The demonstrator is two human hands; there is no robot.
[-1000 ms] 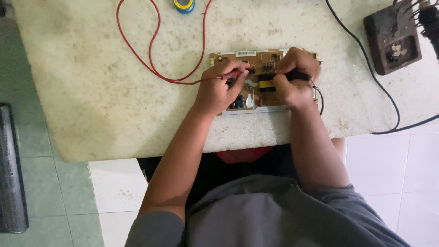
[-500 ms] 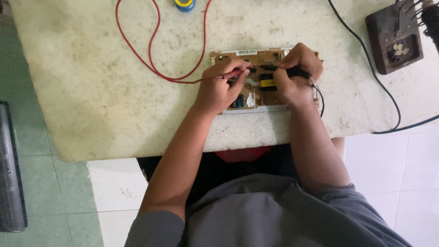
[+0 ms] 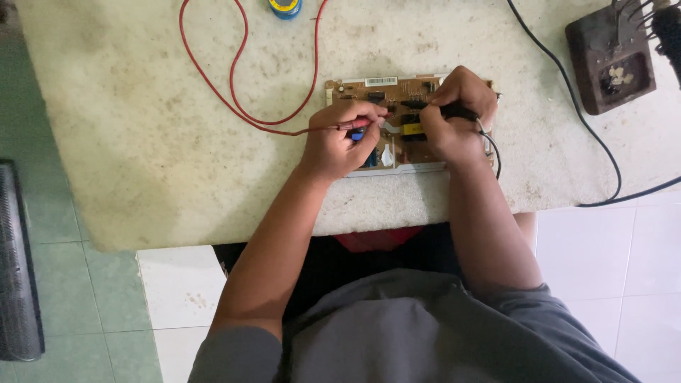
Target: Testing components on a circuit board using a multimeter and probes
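A brown circuit board [image 3: 397, 92] lies on the stone table [image 3: 142, 142] near its front edge. My left hand [image 3: 340, 142] pinches a red test probe [image 3: 358, 125], whose tip touches the board's left-middle part. My right hand [image 3: 454, 117] grips a black test probe [image 3: 457, 112], pressed onto the board's right part. Both hands rest on the board, close together. The red lead [image 3: 234, 92] loops away to the upper left. The black lead [image 3: 496, 156] curls past my right wrist.
A dark brown soldering-iron stand [image 3: 610, 60] sits at the table's upper right, with a black cable [image 3: 596, 149] running past it. A blue and yellow solder reel [image 3: 285, 7] is at the top edge. A dark flat object [image 3: 18, 269] lies on the tiled floor at left.
Both hands stay on the board. My right hand has shifted slightly up and the probes have made small adjustments on the board.
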